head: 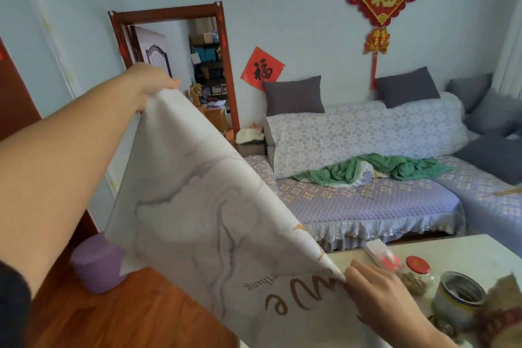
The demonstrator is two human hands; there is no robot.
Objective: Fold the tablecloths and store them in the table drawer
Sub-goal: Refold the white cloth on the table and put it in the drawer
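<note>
A white tablecloth (203,206) with grey-purple marble veins and gold lettering hangs stretched in the air in front of me. My left hand (154,79) is raised high and grips one upper corner of it. My right hand (378,291) is low, near the table, and pinches the opposite corner. The cloth slopes down from upper left to lower right and hides part of the floor and the table's left end. No drawer is in view.
A pale table (466,248) at the lower right carries a red-lidded jar (416,271), a metal tin (457,297) and a small white pack (380,253). A purple bin (97,263) stands on the wooden floor. A covered sofa (367,200) with a green cloth lies beyond.
</note>
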